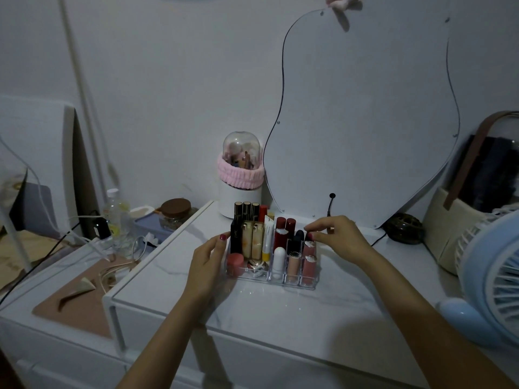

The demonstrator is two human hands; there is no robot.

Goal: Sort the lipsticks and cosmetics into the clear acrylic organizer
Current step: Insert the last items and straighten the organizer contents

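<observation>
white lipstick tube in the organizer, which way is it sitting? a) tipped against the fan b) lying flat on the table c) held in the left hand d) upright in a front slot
d: the white lipstick tube stands upright in a front compartment of the clear acrylic organizer, between the gold item and the pink tubes, with neither hand on it.

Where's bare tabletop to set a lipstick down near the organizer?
Free: the marble top in front of the clear organizer, between the forearms, and the strip right of it toward the fan. Crowded: behind it, the brush holder, mirror and cable; both flanks hold the left hand and right hand.
</observation>
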